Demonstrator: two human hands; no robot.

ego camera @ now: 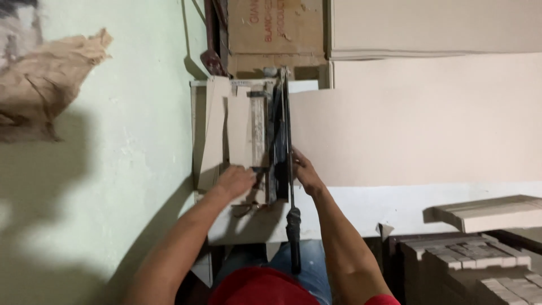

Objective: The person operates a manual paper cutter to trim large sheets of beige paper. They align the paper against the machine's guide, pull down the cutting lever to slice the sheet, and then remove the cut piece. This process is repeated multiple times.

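The left hand (236,181) lies palm down, fingers bent, pressing on a narrow cardboard strip (239,133) at the near end of the cutter bed. I cannot tell if it grips the strip or only holds it flat. The right hand (305,172) rests open on the big cardboard sheet (418,121), fingers spread, just beside the blade arm (285,141) of the paper cutter (265,135). The blade arm is dark, lies down along the bed, and its black handle (293,231) sticks out toward the person, btw. the two forearms.

The strip is on the left side of the blade, w/ a few more strips next to it; the sheet goes out to the right over the white table (361,206). Behind the cutter stands a brown cardboard box (276,28). At lower right are stacks of small cut cardboard pieces (468,265). On the left is a pale green floor (135,141) w/ crumpled brown paper (45,79).
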